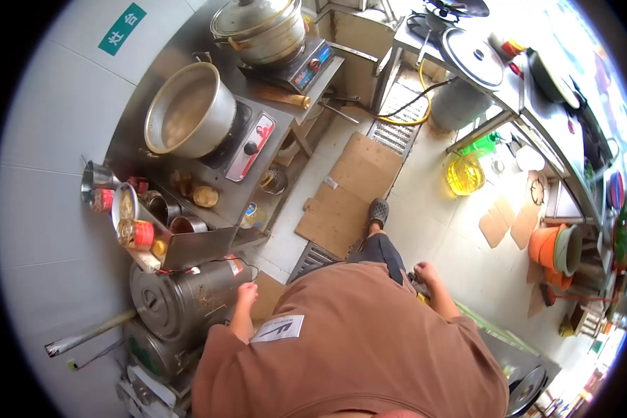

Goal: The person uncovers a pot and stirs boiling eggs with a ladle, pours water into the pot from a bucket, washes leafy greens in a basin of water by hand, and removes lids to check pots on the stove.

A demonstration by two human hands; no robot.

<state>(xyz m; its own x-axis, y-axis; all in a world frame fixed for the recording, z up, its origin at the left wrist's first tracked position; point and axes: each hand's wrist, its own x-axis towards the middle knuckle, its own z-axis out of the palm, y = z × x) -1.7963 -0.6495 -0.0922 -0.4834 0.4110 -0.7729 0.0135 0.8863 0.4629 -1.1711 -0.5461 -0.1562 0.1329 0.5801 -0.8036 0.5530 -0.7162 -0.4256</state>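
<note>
My left hand [246, 295] hangs beside my body near a large steel drum [184, 296], its fingers curled and nothing visible in them. On the other side, my right hand [426, 271] is also loosely closed at hip height, with no object showing in it. Ahead on the left counter, a big aluminium pot [219, 104] of cloudy liquid sits on a red and white cooker [251, 148]. Behind it a lidded steamer pot [261, 35] stands on a second cooker [303, 68].
Flattened cardboard [359, 174] covers the floor ahead, under my shoe [377, 211]. A floor grate [404, 115] and yellow hose [426, 104] lie beyond. To the right stand a yellow oil bottle [465, 174], stacked buckets [568, 249] and a metal table [529, 132].
</note>
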